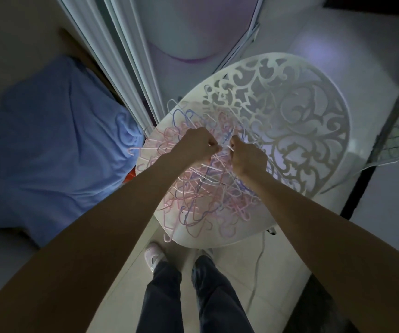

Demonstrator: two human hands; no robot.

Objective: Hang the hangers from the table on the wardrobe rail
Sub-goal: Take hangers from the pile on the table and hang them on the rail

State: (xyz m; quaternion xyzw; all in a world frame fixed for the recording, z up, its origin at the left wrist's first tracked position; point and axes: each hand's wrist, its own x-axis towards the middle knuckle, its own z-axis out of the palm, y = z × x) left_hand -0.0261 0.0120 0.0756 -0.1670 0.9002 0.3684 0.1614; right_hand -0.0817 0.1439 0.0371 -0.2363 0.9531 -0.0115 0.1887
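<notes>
Fingers [214, 145] of the left hand [197, 146] curled round a thin pale hanger [211, 167], fingers of the right hand [247, 157] pinching another strand close beside, probably to pull one free from the rest. Below, tangled pile of hangers [203, 200] heaped on the near side of the round bench [314, 131]. Bed [49, 140] on the left. Wardrobe rail not visible.

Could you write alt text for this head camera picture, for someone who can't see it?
Seen from above, a person's left hand and right hand each pinch thin wire in a tangled pile of pink, purple and white hangers on a round white table with cut-out scrollwork. A blue cloth lies to the left; the person's legs show below.
</notes>
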